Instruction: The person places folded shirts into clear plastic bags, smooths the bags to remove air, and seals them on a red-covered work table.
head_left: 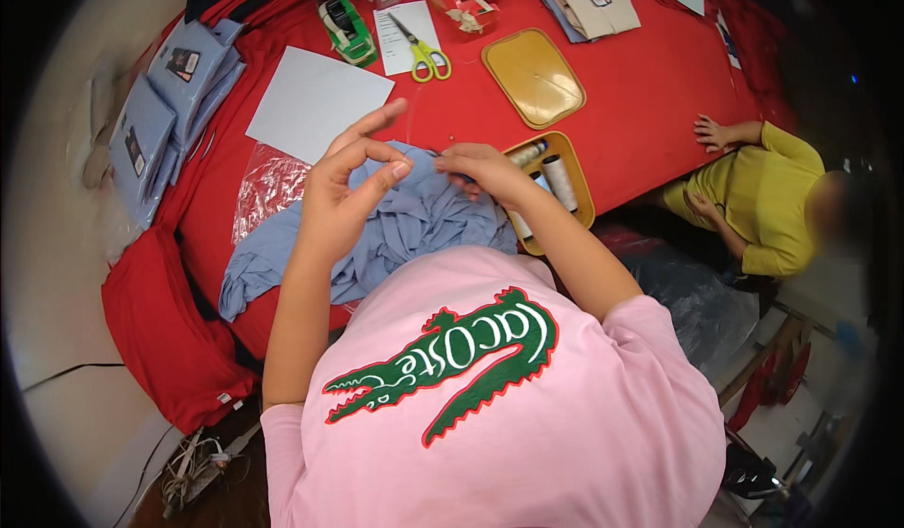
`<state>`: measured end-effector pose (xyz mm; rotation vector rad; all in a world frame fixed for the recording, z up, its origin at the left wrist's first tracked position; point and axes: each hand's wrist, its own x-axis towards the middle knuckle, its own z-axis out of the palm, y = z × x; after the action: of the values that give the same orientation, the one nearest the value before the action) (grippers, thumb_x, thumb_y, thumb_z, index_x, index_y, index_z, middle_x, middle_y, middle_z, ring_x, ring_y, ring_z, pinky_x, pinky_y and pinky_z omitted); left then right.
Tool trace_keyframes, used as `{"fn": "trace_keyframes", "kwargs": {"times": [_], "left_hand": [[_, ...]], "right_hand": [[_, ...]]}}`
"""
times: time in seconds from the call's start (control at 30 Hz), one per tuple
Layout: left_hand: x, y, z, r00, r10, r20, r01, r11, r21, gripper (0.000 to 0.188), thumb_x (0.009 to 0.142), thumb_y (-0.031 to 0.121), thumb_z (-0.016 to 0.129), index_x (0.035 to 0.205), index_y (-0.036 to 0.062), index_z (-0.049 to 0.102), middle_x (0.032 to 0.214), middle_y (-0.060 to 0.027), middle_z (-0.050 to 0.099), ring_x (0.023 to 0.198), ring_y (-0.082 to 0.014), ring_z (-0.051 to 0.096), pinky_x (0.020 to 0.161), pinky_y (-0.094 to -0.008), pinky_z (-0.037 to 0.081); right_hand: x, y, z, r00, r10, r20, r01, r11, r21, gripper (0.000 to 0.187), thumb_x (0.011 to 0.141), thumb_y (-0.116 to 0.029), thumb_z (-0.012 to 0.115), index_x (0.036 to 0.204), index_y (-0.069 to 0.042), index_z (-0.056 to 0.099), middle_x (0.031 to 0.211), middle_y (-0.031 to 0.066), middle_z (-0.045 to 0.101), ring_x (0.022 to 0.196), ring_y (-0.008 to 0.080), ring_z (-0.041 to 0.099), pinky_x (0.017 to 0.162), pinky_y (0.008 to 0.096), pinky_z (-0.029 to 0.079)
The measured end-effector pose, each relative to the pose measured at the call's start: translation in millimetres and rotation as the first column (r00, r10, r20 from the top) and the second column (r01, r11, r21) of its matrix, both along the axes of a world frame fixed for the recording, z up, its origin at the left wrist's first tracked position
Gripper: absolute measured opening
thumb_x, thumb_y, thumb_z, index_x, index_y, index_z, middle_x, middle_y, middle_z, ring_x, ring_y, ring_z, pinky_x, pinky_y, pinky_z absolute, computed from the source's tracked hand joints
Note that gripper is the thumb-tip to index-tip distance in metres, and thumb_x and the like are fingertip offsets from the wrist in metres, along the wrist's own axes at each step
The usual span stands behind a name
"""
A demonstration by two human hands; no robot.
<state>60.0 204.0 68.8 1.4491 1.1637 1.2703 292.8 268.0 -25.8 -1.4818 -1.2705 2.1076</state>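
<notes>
The left hand (341, 194) has thumb and forefinger pinched together, and the right hand (490, 172) has its fingertips bunched together; anything between them is too small to tell. Both are over the crumpled light-blue cloth (424, 212) on the red-covered bench (650, 85). The open yellow rectangular box of thread spools (586, 210) crowds the right forearm, which partly hides it. Beyond lie a glossy yellow lid (534, 76), lime-handled scissors (431, 63) and a green tape dispenser (353, 33); crinkled clear plastic (268, 184) borders the cloth's left.
</notes>
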Motion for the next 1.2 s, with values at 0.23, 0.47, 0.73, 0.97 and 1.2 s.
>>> {"fn": "trace_keyframes", "kwargs": {"times": [0.23,0.47,0.73,0.97,1.2], "left_hand": [[-23.4,-47.6,113.7,0.748,-0.405,0.526,0.31,0.914,0.262,0.008,0.113,0.015,0.061,0.11,0.0093,0.056,0.112,-0.0087,0.073,0.102,-0.0239,0.074,0.107,-0.0483,0.053],[-110.3,-128.3,134.4,0.656,-0.539,0.528,0.311,0.831,0.462,0.007,0.113,0.013,0.062,0.113,0.0097,0.056,0.104,-0.0078,0.074,0.1,-0.0268,0.077,0.104,-0.0478,0.057],[-154.6,-209.0,113.8,0.771,-0.226,0.596,-0.017,0.927,0.373,0.011,0.109,0.015,0.07,0.105,0.0125,0.06,0.096,-0.0011,0.072,0.09,-0.0183,0.073,0.098,-0.0417,0.054],[-182.6,-270.0,92.6,0.778,-0.009,0.629,-0.229,0.927,0.297,0.015,0.11,0.017,0.07,0.105,0.0141,0.056,0.098,0.0028,0.068,0.087,-0.0131,0.067,0.098,-0.04,0.048],[-170.2,-266.6,95.9,0.731,-0.041,0.681,-0.259,0.907,0.332,0.017,0.109,0.019,0.071,0.107,0.0127,0.055,0.1,-0.0023,0.07,0.088,-0.0184,0.069,0.095,-0.0412,0.049]], "right_hand": [[124.8,-47.0,-21.1,0.686,-0.308,0.66,-0.323,0.683,0.655,0.03,0.094,-0.025,0.077,0.114,-0.003,0.073,0.097,0.0222,0.076,0.094,0.0427,0.075,0.082,0.0535,0.058],[78.0,-67.1,-21.1,0.744,-0.359,0.564,-0.45,0.353,0.82,0.05,0.088,-0.021,0.084,0.132,-0.005,0.067,0.133,0.0176,0.068,0.128,0.0397,0.062,0.106,0.0511,0.049],[-46.8,-91.9,-59.1,0.555,-0.028,0.831,-0.792,0.288,0.538,0.06,0.083,-0.023,0.086,0.137,-0.002,0.069,0.121,0.0183,0.072,0.121,0.0379,0.067,0.113,0.0547,0.045],[-48.0,-89.6,87.0,0.969,0.246,-0.01,-0.206,0.835,0.51,0.032,0.098,-0.003,0.07,0.13,0.001,0.072,0.119,0.0055,0.074,0.112,0.0148,0.069,0.099,0.0309,0.054],[69.0,-31.9,173.0,0.515,0.119,-0.849,0.339,0.881,0.33,0.049,0.113,-0.015,0.055,0.159,0.0,0.051,0.159,0.0186,0.058,0.148,0.032,0.055,0.124,0.0514,0.045]]}}
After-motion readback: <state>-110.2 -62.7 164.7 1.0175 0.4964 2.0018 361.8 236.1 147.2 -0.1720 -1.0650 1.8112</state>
